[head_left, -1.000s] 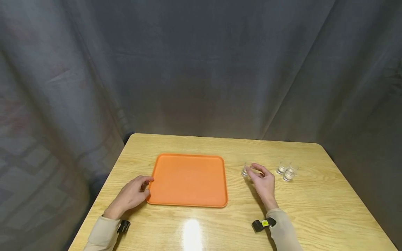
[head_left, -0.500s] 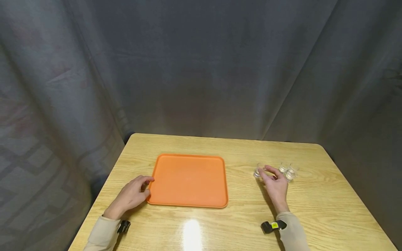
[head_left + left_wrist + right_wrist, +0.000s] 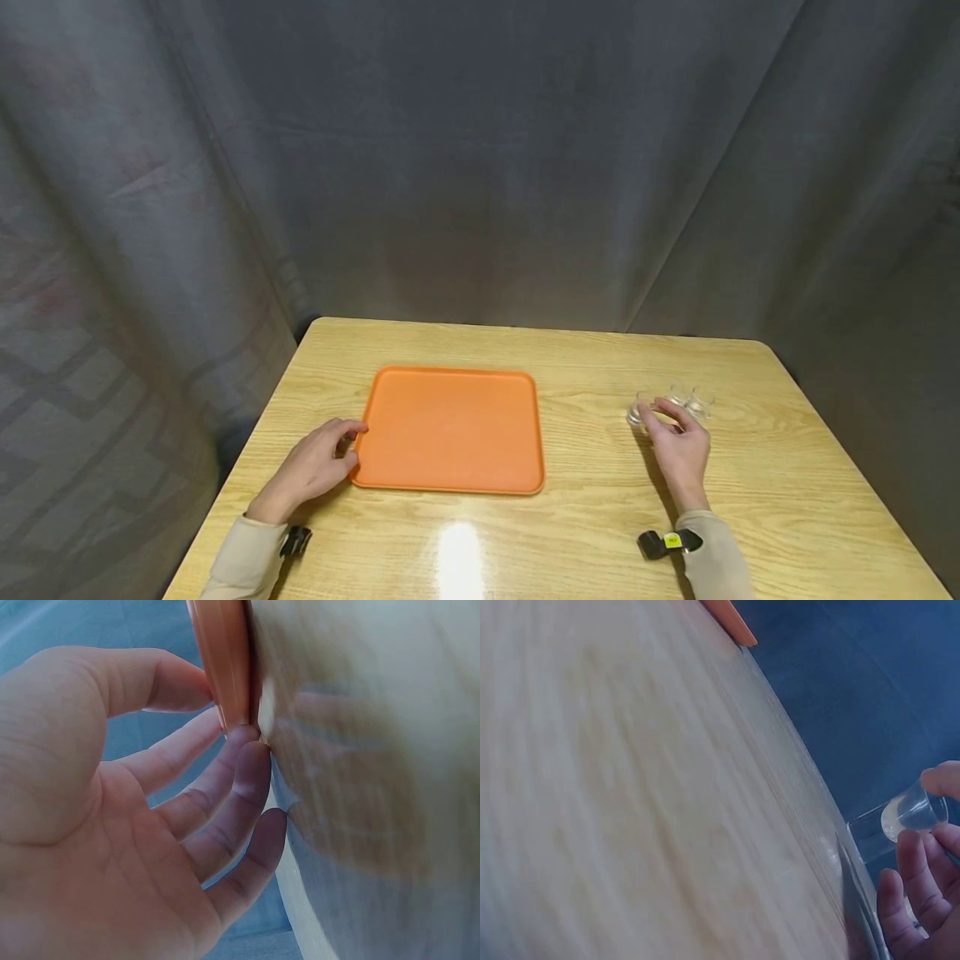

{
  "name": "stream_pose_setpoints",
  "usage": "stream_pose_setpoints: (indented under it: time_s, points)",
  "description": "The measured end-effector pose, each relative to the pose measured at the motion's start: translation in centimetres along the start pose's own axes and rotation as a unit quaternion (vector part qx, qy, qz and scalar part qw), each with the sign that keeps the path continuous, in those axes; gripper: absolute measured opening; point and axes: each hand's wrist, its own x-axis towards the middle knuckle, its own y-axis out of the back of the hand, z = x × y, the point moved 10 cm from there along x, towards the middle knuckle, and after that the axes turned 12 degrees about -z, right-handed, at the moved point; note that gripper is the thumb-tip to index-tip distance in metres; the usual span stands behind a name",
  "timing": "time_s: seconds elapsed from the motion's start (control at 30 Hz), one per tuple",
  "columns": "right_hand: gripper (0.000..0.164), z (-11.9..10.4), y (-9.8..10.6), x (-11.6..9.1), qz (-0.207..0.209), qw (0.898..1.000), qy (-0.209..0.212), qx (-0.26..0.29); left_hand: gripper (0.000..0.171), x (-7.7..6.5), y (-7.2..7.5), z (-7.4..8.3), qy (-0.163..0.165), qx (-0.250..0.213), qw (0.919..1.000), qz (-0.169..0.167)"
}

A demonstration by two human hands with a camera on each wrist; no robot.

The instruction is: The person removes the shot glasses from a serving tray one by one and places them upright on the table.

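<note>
My left hand [image 3: 318, 462] lies at the left edge of the orange tray [image 3: 450, 429]. In the left wrist view the thumb touches the tray's rim [image 3: 225, 660], and the loosely bent fingers reach its underside and the table. At the right, my right hand [image 3: 681, 450] pinches a small clear shot glass [image 3: 634, 413] between thumb and fingertips. The right wrist view shows this glass [image 3: 919, 814] near the table edge, partly covered by fingers. Just beyond the right hand stand other small clear glasses [image 3: 701, 405], partly hidden by it.
The tray rests flat on a light wooden table [image 3: 585, 533], with bare wood between it and the glasses. A dark grey curtain [image 3: 480, 167] hangs behind and at both sides. Each wrist wears a black camera [image 3: 652, 545].
My right hand has moved rightward with the shot glass, away from the tray and close to the other glasses. The left hand and the tray have stayed put.
</note>
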Motion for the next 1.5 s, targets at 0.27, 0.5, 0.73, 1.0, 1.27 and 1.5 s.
stream_pose_setpoints:
  time_s: [0.27,0.5,0.73,1.0,1.27,1.5]
  points:
    - [0.043,0.3,1.2,0.0,0.023,1.0,-0.015,-0.011,0.044,0.0,0.1,0.1,-0.001,0.003,1.0,0.003]
    - [0.044,0.4,1.9,-0.3,0.032,0.999,-0.024,-0.016,0.044,-0.1,0.1,0.1,-0.001,0.004,1.0,0.003]
    - [0.045,1.0,2.7,-0.4,0.049,0.998,-0.031,0.007,0.043,0.0,0.2,-0.1,0.0,0.006,1.0,0.004]
    - [0.044,0.6,3.7,-1.0,0.078,0.995,-0.027,-0.047,0.043,0.1,0.0,0.0,-0.001,0.006,1.0,0.001]
    - [0.051,0.8,4.5,-1.4,0.089,0.989,-0.061,-0.099,0.043,0.1,0.1,-0.1,0.0,0.007,1.0,0.005]
    - [0.042,1.0,4.7,-1.1,0.089,0.99,-0.057,-0.094,0.042,0.0,0.1,-0.1,-0.001,0.005,1.0,0.005]
